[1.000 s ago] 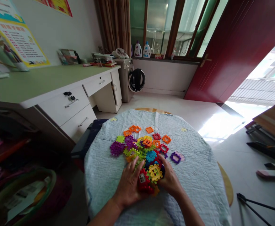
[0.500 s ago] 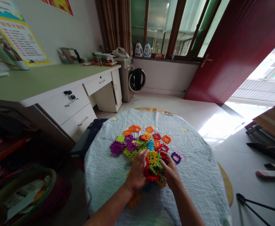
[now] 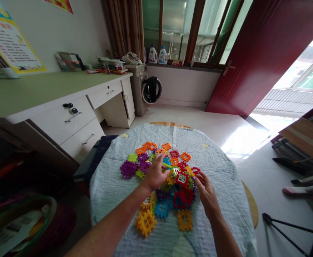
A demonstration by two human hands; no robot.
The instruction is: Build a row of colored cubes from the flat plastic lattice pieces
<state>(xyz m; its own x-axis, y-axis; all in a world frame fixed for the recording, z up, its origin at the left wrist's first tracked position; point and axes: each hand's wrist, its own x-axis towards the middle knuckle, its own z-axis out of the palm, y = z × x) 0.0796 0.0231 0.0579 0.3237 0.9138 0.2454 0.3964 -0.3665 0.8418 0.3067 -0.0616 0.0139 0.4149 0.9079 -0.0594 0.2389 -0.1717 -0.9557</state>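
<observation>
Toothed plastic building blocks with window cutouts lie heaped in the middle of the table. My left hand (image 3: 156, 174) is over the heap's left side, with a yellow-green block (image 3: 167, 165) seen edge-on between thumb and fingers. At the heap's right side, my right hand (image 3: 207, 191) has its fingers apart, the tips close to a magenta block (image 3: 195, 170); contact is unclear. Between the hands sits a red window block (image 3: 182, 178) among joined-looking pieces. Nearer me lie an orange-yellow block (image 3: 146, 222), a blue block (image 3: 162, 209) and a yellow window block (image 3: 184, 220).
A pale blue cloth (image 3: 113, 207) covers the round table. Purple blocks (image 3: 129, 169) and orange blocks (image 3: 140, 150) lie at the heap's left and far edges. Left stands a desk (image 3: 60, 85); a basket (image 3: 51, 210) is at lower left, a black tripod leg (image 3: 287, 228) at right.
The cluster that both hands held together now rests on the heap. My left hand has moved up and left; my right hand has drawn right. More blocks show near me.
</observation>
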